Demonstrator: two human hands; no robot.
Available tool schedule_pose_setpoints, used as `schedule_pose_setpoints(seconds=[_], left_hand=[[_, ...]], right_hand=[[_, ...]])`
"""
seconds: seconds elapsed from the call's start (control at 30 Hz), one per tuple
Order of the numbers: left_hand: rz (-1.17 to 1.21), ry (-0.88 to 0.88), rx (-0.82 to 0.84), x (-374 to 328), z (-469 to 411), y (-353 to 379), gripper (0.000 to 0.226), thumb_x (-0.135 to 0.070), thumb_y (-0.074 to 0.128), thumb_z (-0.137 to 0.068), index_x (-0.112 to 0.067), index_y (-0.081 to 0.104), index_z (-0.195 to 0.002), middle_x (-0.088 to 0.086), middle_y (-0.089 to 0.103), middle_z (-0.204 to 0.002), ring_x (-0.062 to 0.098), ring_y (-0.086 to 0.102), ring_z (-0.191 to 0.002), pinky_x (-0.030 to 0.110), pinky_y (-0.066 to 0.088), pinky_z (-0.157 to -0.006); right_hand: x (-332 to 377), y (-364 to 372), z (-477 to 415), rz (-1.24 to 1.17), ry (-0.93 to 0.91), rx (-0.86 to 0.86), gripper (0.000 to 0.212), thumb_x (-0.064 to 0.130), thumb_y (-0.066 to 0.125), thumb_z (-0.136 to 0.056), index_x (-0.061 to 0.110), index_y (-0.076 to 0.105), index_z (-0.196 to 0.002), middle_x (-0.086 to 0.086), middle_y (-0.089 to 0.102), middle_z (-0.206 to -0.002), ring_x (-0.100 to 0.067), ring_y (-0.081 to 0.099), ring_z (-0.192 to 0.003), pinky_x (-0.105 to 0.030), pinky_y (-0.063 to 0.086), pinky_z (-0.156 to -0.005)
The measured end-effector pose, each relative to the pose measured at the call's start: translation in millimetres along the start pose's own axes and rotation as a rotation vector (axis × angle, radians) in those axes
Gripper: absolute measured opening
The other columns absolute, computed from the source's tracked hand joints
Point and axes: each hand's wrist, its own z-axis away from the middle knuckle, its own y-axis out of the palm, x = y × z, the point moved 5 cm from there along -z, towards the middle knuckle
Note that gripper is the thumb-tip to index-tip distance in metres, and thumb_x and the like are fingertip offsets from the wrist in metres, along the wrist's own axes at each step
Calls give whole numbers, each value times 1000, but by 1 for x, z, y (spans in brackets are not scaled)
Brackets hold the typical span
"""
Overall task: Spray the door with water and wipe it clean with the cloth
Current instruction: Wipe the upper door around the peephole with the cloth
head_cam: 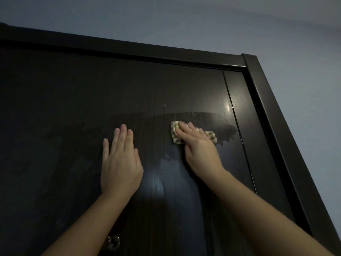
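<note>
Door: the dark brown wood-grain door (pixel 73 108) fills the view, shut inside its dark frame (pixel 273 111); a wet sheen covers the upper right panel around the hands
Cloth: the small pale checked cloth (pixel 210 134) lies flat against the door, high up and near the right-hand vertical groove
Right hand: the right hand (pixel 197 145) presses the cloth to the door, fingers straight and close together on top of it
Left hand: the left hand (pixel 120 161) rests flat on the bare door, left of the cloth and apart from it, fingers straight and slightly spread, holding nothing
Handle: a metal door handle (pixel 112 242) shows low down, between the forearms
Risk, slip: the bracing palm sits at the edge of the wet zone; it may slide on the film
Risk, streaks: the small cloth may saturate and smear water
Risk, drop: flat pressure alone holds the cloth; easing off may let it fall
Risk, coverage: dim light may hide unwiped patches
</note>
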Motion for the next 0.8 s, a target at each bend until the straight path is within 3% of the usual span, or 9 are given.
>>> schedule_pose_setpoints(seconds=[0.07,0.2,0.37,0.43,0.57,0.6,0.67,0.73,0.8], left_hand=[[17,0,-4,-1,1,1,55,-27,29,-100,-16,14,-152,-1,4,-160,10,-3,-146,38,-1,-120],[84,-20,-14,-2,3,-4,62,-24,37,-97,-14,10,-152,3,6,-161,14,0,-147,40,3,-121],[23,5,62,1,11,-12,61,-33,32,-98,-17,10,-152,2,-2,-161,14,-6,-147,44,0,-120],[-31,53,111,2,22,-10,61,-37,27,-97,-18,7,-152,1,-6,-160,13,-10,-146,45,-1,-120],[-87,80,101,3,29,-3,61,-39,23,-97,-16,10,-152,2,-5,-159,15,-8,-146,46,1,-120],[-90,78,97,2,29,-3,61,-38,23,-97,-16,10,-152,3,-4,-159,15,-7,-147,46,1,-120],[-103,75,97,3,28,-2,61,-38,24,-97,-16,9,-152,3,-4,-159,15,-7,-147,45,0,-120],[-104,75,98,4,29,-1,60,-37,25,-97,-16,10,-152,3,-2,-159,15,-6,-147,45,1,-120],[-119,84,98,4,30,-2,60,-37,25,-98,-15,11,-152,3,-2,-159,16,-6,-147,45,1,-120]], right_hand=[[23,11,2,14,13,7,57,14,28,-84,18,55,-133,-1,48,-144,-27,40,-136,-46,26,-115],[41,14,42,17,-289,97,51,15,34,-85,17,59,-129,-2,53,-139,-26,47,-131,-42,30,-112],[-56,-38,36,219,157,-106,51,20,39,-81,20,61,-127,0,55,-138,-32,50,-123,-44,39,-100],[-75,-46,39,308,245,-130,52,24,37,-80,17,62,-124,-2,55,-137,-30,46,-120,-44,39,-91],[-74,-45,35,176,377,-211,40,16,45,-84,12,67,-117,-5,53,-132,-28,42,-113,-42,40,-90],[-60,-38,33,102,359,-211,38,12,48,-84,13,67,-116,-5,53,-131,-27,42,-112,-42,41,-93],[-15,-18,36,9,140,-144,39,11,47,-81,16,68,-114,-2,55,-129,-24,44,-108,-36,44,-93],[22,-1,53,11,-164,-31,41,14,44,-81,16,67,-115,-2,56,-127,-24,49,-102,-34,47,-85],[22,-2,55,58,-284,-4,41,14,45,-83,14,65,-118,-2,57,-126,-25,51,-98,-38,50,-79]])
